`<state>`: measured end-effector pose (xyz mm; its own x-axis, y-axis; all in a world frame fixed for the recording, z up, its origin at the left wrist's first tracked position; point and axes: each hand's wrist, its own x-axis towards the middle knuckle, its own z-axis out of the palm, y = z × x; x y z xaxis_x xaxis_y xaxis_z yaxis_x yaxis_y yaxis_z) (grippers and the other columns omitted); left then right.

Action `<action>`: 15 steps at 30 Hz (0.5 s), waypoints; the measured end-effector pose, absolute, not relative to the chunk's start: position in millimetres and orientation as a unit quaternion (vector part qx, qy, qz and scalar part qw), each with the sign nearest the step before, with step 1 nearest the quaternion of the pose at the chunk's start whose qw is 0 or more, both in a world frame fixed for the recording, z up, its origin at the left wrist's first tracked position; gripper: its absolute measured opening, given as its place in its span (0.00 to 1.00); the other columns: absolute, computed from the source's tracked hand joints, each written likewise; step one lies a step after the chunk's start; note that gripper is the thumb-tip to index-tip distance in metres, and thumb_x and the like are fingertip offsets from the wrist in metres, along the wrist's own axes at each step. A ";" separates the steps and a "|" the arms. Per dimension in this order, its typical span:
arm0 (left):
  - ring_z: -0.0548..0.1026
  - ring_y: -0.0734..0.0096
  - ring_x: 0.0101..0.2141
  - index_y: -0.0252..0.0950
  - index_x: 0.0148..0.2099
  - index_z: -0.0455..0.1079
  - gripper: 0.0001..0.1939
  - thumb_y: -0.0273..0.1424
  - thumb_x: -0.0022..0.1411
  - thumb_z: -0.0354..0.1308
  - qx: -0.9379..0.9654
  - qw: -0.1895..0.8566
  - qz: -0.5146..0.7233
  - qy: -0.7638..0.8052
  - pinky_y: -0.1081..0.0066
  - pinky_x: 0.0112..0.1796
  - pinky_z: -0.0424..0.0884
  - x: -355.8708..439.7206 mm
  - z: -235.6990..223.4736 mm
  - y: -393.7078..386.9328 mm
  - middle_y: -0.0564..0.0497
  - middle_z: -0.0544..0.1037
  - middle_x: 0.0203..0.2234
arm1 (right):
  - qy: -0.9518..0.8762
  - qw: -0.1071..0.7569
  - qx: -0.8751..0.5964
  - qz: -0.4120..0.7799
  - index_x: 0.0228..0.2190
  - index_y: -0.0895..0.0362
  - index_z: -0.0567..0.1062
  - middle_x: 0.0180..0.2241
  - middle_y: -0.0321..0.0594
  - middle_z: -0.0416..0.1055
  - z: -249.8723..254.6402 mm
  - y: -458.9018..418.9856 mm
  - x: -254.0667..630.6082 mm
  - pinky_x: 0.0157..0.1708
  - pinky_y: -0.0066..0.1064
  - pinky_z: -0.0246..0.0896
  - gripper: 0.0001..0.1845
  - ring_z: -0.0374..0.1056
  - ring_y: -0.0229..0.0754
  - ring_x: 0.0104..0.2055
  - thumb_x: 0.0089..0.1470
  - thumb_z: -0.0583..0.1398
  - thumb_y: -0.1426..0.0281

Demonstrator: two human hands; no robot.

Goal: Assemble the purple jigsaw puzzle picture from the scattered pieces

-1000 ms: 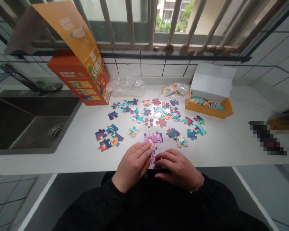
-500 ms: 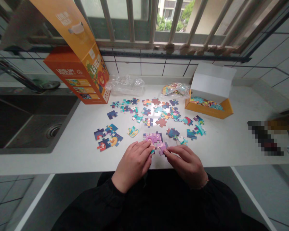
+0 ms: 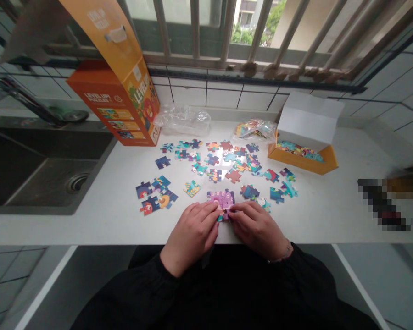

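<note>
Both my hands rest on the white counter [image 3: 330, 215] near its front edge, fingertips meeting at a joined purple puzzle section [image 3: 220, 198]. My left hand [image 3: 192, 236] has its fingers bent down onto a small piece at the section's lower edge. My right hand [image 3: 258, 228] pinches a piece against the same edge from the right; that piece is mostly hidden under the fingers. Several loose colourful puzzle pieces [image 3: 234, 162] lie scattered behind the hands. A small joined blue and orange cluster [image 3: 154, 195] sits to the left.
An orange puzzle box [image 3: 117, 98] with its lid up stands at the back left beside a dark sink [image 3: 37, 169]. An open orange tray with a white flap [image 3: 304, 146] holds more pieces at the back right. Clear plastic bags [image 3: 182, 120] lie by the tiled wall.
Both hands moved forward from the counter's edge to the purple section. The purple piece in my right hand was carried up against the section's lower edge.
</note>
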<state>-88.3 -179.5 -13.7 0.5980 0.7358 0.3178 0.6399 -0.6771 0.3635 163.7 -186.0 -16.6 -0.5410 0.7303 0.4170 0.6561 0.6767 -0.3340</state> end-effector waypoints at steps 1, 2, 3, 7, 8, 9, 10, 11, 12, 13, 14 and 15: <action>0.76 0.49 0.62 0.37 0.64 0.73 0.19 0.29 0.74 0.59 0.888 0.106 0.227 0.387 0.45 0.63 0.72 -88.5 -13.6 -179.2 0.42 0.77 0.64 | -0.875 0.266 -0.398 0.071 0.48 0.54 0.77 0.52 0.48 0.78 -16.9 -185.6 163.7 0.55 0.50 0.72 0.13 0.72 0.53 0.52 0.64 0.62 0.78; 0.76 0.50 0.61 0.37 0.64 0.73 0.19 0.28 0.74 0.59 0.888 0.105 0.228 0.386 0.45 0.63 0.72 -88.6 -13.5 -179.0 0.42 0.77 0.64 | -0.875 0.263 -0.400 0.074 0.46 0.54 0.77 0.53 0.48 0.78 -17.4 -185.2 163.9 0.56 0.51 0.72 0.12 0.71 0.53 0.53 0.63 0.62 0.78; 0.76 0.50 0.62 0.37 0.63 0.73 0.18 0.28 0.73 0.59 0.888 0.104 0.229 0.385 0.45 0.63 0.72 -88.7 -13.3 -178.9 0.42 0.77 0.64 | -0.875 0.260 -0.402 0.076 0.45 0.54 0.77 0.54 0.47 0.78 -18.0 -184.8 164.2 0.57 0.52 0.71 0.12 0.71 0.54 0.54 0.62 0.61 0.78; 0.76 0.49 0.61 0.37 0.64 0.73 0.19 0.29 0.74 0.59 0.890 0.099 0.225 0.383 0.45 0.63 0.71 -88.2 -11.2 -178.3 0.41 0.77 0.64 | -0.875 0.249 -0.407 0.082 0.45 0.53 0.77 0.55 0.46 0.79 -19.5 -184.2 165.0 0.57 0.52 0.71 0.12 0.72 0.54 0.54 0.63 0.61 0.78; 0.76 0.49 0.61 0.37 0.64 0.73 0.19 0.29 0.74 0.58 0.892 0.096 0.222 0.383 0.45 0.62 0.71 -87.8 -10.2 -178.1 0.41 0.77 0.63 | -0.875 0.247 -0.407 0.081 0.45 0.53 0.78 0.56 0.45 0.79 -19.4 -184.2 165.0 0.56 0.53 0.71 0.12 0.72 0.53 0.54 0.63 0.61 0.78; 0.76 0.49 0.60 0.37 0.64 0.73 0.19 0.30 0.74 0.58 0.893 0.093 0.217 0.383 0.45 0.62 0.71 -87.3 -9.1 -178.0 0.41 0.78 0.63 | -0.875 0.248 -0.407 0.080 0.45 0.53 0.78 0.56 0.45 0.79 -19.2 -184.1 164.8 0.56 0.52 0.71 0.11 0.72 0.53 0.54 0.64 0.61 0.78; 0.77 0.48 0.60 0.37 0.64 0.73 0.19 0.30 0.74 0.58 0.894 0.090 0.212 0.383 0.45 0.62 0.72 -86.8 -8.0 -178.1 0.40 0.78 0.62 | -0.875 0.249 -0.408 0.079 0.45 0.53 0.78 0.55 0.45 0.80 -18.9 -184.1 164.5 0.56 0.52 0.72 0.11 0.73 0.53 0.54 0.64 0.61 0.77; 0.77 0.48 0.59 0.37 0.64 0.73 0.19 0.31 0.74 0.58 0.896 0.087 0.207 0.384 0.45 0.61 0.72 -86.4 -7.0 -178.2 0.40 0.78 0.62 | -0.874 0.251 -0.409 0.078 0.44 0.53 0.79 0.55 0.45 0.80 -18.5 -184.0 164.1 0.55 0.52 0.72 0.11 0.73 0.53 0.53 0.65 0.61 0.77; 0.76 0.48 0.60 0.38 0.65 0.73 0.20 0.31 0.74 0.59 0.897 0.085 0.203 0.384 0.45 0.61 0.71 -86.1 -6.3 -178.5 0.40 0.78 0.62 | -0.872 0.255 -0.411 0.078 0.44 0.53 0.79 0.55 0.44 0.80 -18.2 -183.9 163.7 0.55 0.52 0.72 0.10 0.73 0.52 0.53 0.65 0.61 0.77; 0.76 0.47 0.61 0.38 0.66 0.72 0.21 0.32 0.74 0.60 0.899 0.083 0.199 0.382 0.45 0.62 0.71 -85.9 -5.8 -178.9 0.39 0.77 0.63 | -0.870 0.258 -0.412 0.079 0.44 0.53 0.79 0.54 0.44 0.81 -17.9 -183.8 163.5 0.54 0.51 0.73 0.10 0.73 0.52 0.52 0.66 0.60 0.77; 0.75 0.47 0.62 0.38 0.67 0.71 0.22 0.33 0.74 0.60 0.901 0.082 0.196 0.379 0.45 0.62 0.70 -85.9 -5.5 -179.3 0.39 0.77 0.64 | -0.869 0.260 -0.413 0.080 0.44 0.53 0.80 0.54 0.44 0.81 -17.7 -183.8 163.3 0.54 0.51 0.73 0.10 0.73 0.52 0.52 0.66 0.60 0.77; 0.74 0.47 0.63 0.38 0.68 0.71 0.24 0.34 0.74 0.61 0.903 0.082 0.193 0.375 0.44 0.63 0.69 -86.0 -5.5 -179.7 0.40 0.76 0.65 | -0.869 0.261 -0.413 0.081 0.45 0.52 0.80 0.54 0.44 0.81 -17.6 -183.9 163.2 0.53 0.51 0.73 0.10 0.73 0.52 0.52 0.67 0.61 0.76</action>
<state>-86.0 -179.7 -5.5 0.6438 0.7089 0.2880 0.6456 -0.7053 0.2927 163.2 -183.9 -17.6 -0.5227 0.7602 0.3858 0.6753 0.6454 -0.3570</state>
